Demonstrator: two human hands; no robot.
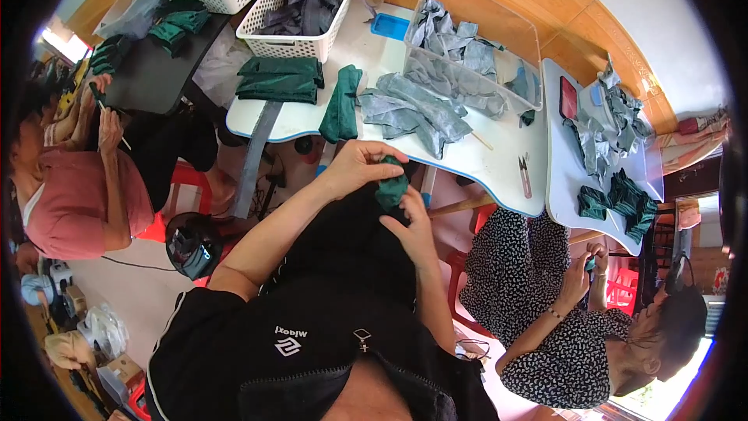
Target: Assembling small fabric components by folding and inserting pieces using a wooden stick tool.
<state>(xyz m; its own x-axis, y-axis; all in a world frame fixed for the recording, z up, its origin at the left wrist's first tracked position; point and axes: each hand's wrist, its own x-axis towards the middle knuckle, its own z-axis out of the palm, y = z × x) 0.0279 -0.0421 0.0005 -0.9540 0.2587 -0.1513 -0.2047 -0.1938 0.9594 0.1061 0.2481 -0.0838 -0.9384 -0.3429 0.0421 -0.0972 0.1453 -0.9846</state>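
Above my lap, at the near edge of the white table, I hold a small dark green piece of shiny fabric (392,189). My left hand (352,169) pinches its top between thumb and fingers. My right hand (411,222) has its fingertips closed on the lower right side of the same piece. Just beyond my hands, a folded green fabric strip (341,105) lies on the table. Right of it is a heap of grey fabric strips (417,113), with a thin wooden stick (482,140) poking out.
Green fabric pieces (280,79) are stacked at the table's left, beside a hanging grey strip (259,152). Behind stand a white basket (257,47) and a clear bin (530,39) of fabric. Thread snips (525,178) lie right. Co-workers sit left (86,203) and right (565,351).
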